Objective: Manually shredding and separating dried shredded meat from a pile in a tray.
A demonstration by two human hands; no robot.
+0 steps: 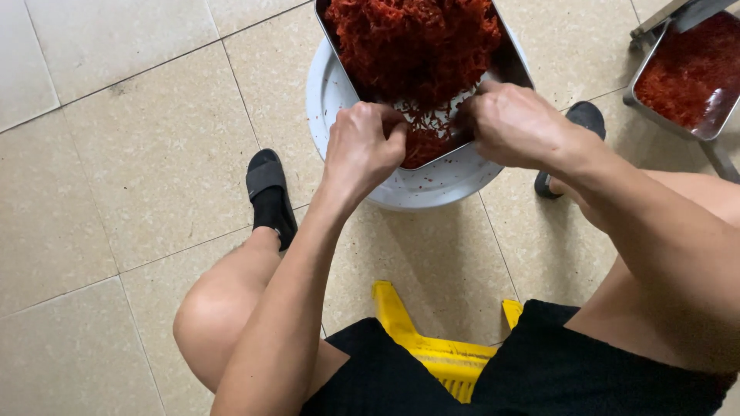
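Yellow stool, second metal tray

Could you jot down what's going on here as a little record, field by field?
Setting: tiled floor, person seated on a yellow stool
Left hand: closed on red shreds at the tray's near edge
Right hand: fingers curled at the same edge, on the shreds
Main tray: metal, heaped with red shredded stuff, resting on a round white basin
Second tray: metal, at upper right, holds finer red bits
Feet: black slippers either side of the basin
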